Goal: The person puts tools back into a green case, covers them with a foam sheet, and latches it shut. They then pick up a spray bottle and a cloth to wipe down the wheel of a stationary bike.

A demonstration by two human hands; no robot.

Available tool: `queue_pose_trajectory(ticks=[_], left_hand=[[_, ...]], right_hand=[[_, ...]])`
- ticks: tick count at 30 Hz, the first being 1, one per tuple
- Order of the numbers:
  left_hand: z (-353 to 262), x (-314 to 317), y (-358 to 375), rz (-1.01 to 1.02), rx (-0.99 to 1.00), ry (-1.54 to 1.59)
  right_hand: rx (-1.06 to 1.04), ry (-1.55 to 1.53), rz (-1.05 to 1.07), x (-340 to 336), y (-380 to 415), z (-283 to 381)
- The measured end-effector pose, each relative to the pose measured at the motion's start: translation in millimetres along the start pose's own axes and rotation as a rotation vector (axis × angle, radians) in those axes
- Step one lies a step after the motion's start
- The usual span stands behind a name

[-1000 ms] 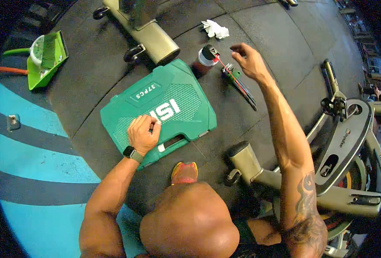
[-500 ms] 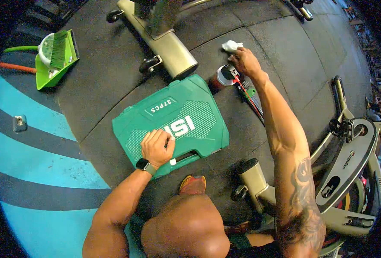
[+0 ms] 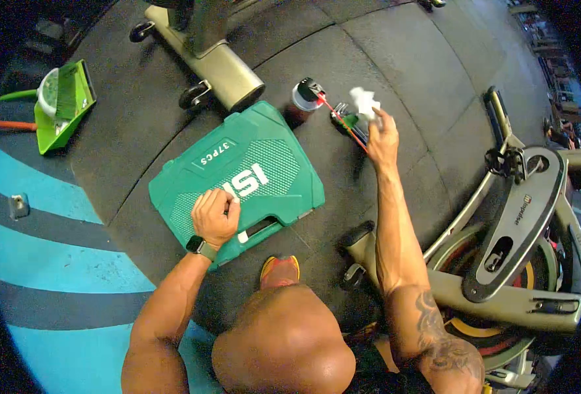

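A green plastic tool case (image 3: 277,154), marked 37PCS, lies closed on the floor ahead of me. My left hand (image 3: 215,213), with a watch on its wrist, rests on the lid with its fingers curled in and nothing visible in them. My right hand (image 3: 383,138) is stretched forward and pinches a crumpled white cloth or tissue (image 3: 365,102), slightly blurred. Just left of that hand stands a container (image 3: 301,98) with a white rim and a black top. A long thin red piece (image 3: 343,119) reaches from its top towards my right hand, beside small green and dark tools (image 3: 347,120).
An exercise machine's base with wheels (image 3: 228,72) stands beyond the case. A grey exercise bike (image 3: 513,223) is on the right. A green dustpan (image 3: 67,111) with a brush lies at the left, near blue-striped flooring (image 3: 54,262). My knee (image 3: 284,341) is in front.
My right hand has drawn the white cloth back from beyond the container to above the small tools. My left hand stays on the case. The whole view has shifted somewhat.
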State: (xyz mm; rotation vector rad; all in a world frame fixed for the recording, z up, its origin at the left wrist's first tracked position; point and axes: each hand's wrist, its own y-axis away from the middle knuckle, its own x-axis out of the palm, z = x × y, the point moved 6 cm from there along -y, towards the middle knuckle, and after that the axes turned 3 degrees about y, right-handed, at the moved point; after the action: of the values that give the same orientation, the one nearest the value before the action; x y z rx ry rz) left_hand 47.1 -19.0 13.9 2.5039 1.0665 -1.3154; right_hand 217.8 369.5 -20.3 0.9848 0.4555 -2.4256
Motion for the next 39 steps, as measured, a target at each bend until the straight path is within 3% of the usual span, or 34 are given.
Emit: queue_pose_trajectory(ticks=[5,14,19,22,23,26,28,30,31,36,39], left_hand=[[0.1,0.7,1.1,-0.001,-0.015,-0.01],[-3.9,-4.5,-4.0,-0.015,-0.146,0.135],[-43.2,11.2,-85.9,0.012,0.23,0.17],[-76.5,28.2,-152.4,0.037,0.347,0.229],[-83.3,34.4,-170.6,0.023,0.413,0.272],[-75.5,79.9,-214.9,0.24,0.585,0.279],[-74.7,88.0,-238.0,0.357,0.544,0.235],[-78.1,83.4,-249.9,0.397,0.562,0.202],[-81.6,71.8,-250.6,0.412,0.444,0.188],[-104.2,-39.5,-223.8,-0.063,0.412,0.24],[-85.3,-102.6,-176.8,-0.039,0.214,0.164]], right_hand=[[-0.238,0.48,0.076,16.4,50.3,-10.3],[-0.087,0.361,0.302,17.7,56.7,-22.6],[0.147,0.283,0.342,11.3,76.1,-31.3],[0.411,-0.156,0.27,6.1,93.0,-50.2],[0.623,-0.409,0.13,4.6,110.6,-49.5],[0.74,-0.877,0.075,-2.5,146.3,-25.9],[0.803,-0.927,-0.007,-13.1,168.7,7.2],[0.731,-0.95,0.055,-13.8,185.7,23.3],[0.707,-0.915,0.115,-13.3,194.5,27.0],[0.486,-0.738,0.377,-4.2,198.0,70.2],[0.319,-0.596,0.482,18.0,180.4,82.8]])
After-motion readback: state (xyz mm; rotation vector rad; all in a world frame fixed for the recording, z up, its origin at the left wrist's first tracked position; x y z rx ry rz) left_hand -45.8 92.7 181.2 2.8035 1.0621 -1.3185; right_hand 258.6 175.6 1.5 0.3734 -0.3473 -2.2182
